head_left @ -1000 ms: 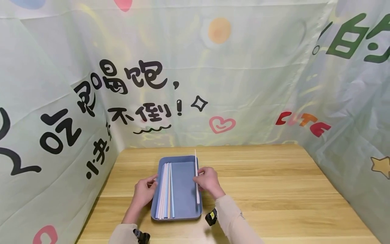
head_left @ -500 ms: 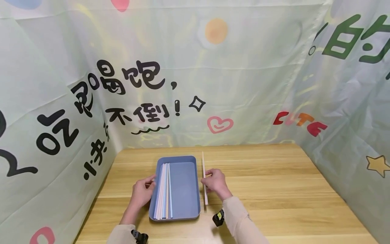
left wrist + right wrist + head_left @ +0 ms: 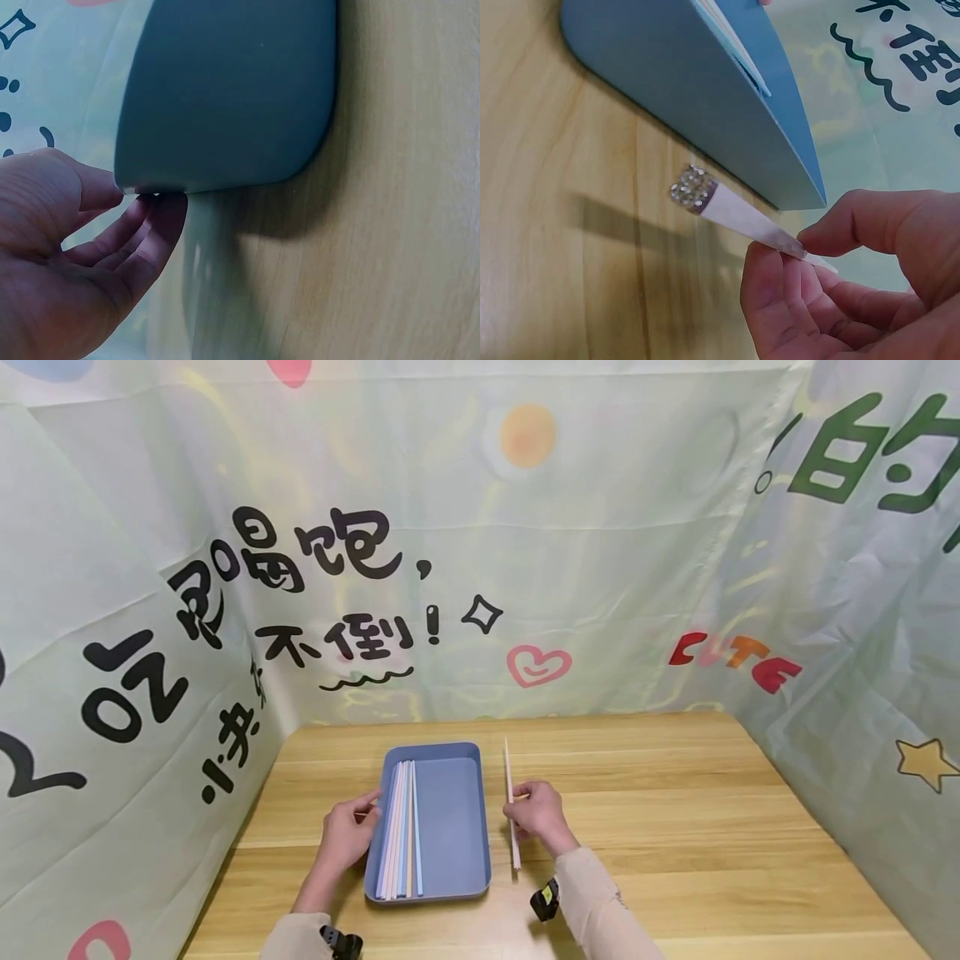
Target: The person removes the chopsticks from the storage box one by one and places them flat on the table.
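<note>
Stick (image 3: pixel 739 212), pale and slender with a glittering end, is pinched between the thumb and fingers of the right hand (image 3: pixel 542 812), just right of a blue tray (image 3: pixel 452 827). The left hand (image 3: pixel 347 833) pinches the tray's left rim. Pastel sticks (image 3: pixel 401 835) lie lengthwise inside; wooden table (image 3: pixel 637 835) beneath.

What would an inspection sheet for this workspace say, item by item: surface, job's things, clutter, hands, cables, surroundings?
Surface: wood-grain table.
Job's things: blue tray with pastel sticks lying in its left half; pale stick, possibly several, outside on the right.
Clutter: nothing seen.
Hands: left hand holds the tray's left rim; right hand pinches the pale stick.
Cables: nothing seen.
Surroundings: printed fabric behind and on both sides.
</note>
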A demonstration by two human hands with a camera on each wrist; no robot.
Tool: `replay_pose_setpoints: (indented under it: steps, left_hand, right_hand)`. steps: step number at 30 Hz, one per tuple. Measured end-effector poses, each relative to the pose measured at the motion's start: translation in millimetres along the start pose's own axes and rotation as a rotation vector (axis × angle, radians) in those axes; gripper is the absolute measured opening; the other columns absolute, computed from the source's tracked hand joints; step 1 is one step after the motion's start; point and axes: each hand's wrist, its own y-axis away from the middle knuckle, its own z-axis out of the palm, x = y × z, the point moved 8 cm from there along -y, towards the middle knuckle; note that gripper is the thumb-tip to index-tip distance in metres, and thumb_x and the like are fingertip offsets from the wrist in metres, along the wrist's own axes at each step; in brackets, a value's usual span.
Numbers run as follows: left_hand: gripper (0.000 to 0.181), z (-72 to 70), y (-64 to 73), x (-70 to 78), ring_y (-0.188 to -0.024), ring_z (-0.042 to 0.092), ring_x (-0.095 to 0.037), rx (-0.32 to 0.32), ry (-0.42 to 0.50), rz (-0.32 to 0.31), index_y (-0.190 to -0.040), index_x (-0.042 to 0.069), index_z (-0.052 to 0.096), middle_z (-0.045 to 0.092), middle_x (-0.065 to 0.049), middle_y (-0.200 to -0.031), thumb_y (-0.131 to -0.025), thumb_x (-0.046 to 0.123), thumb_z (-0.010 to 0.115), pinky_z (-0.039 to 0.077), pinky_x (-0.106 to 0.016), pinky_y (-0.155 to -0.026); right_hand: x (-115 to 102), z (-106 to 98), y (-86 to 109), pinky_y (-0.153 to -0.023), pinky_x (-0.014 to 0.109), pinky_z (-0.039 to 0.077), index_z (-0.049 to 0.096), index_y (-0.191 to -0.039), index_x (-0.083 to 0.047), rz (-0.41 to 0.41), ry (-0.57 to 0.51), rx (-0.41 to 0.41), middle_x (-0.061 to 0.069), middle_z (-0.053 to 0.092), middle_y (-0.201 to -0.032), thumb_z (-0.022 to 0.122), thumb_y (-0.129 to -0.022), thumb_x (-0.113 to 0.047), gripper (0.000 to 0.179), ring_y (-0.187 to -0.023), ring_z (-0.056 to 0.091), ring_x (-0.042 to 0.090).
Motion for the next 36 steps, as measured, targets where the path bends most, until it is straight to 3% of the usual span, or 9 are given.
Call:
replay_pose_setpoints:
  steps: [26, 36]
  left_hand:
    - [0.037, -0.8, 0.2, 1.0, -0.090, 0.064, -0.021, -0.001, 0.003, -0.001, -0.138, 0.005, 0.069, 0.074, -0.017, -0.110, -0.101, 0.004, 0.065, 0.051, -0.023, -0.065]
    - [0.038, 0.0, -0.1, -0.4, -0.090, 0.065, -0.021, -0.002, 0.001, 0.009, -0.138, 0.005, 0.069, 0.074, -0.018, -0.112, -0.101, 0.004, 0.064, 0.052, -0.023, -0.066]
  right_hand:
    - [17, -1, -2.7, -0.052, 0.033, 0.061, 0.073, -0.110, 0.013, -0.022, 0.021, 0.016, 0.015, 0.074, -0.081, 0.068, -0.082, 0.007, 0.029, -0.053, 0.064, 0.013]
    - [18, -1, -2.4, -0.050, 0.033, 0.060, 0.074, -0.109, 0.015, -0.055, 0.031, 0.022, 0.022, 0.076, -0.087, 0.068, -0.082, 0.007, 0.029, -0.049, 0.064, 0.013]
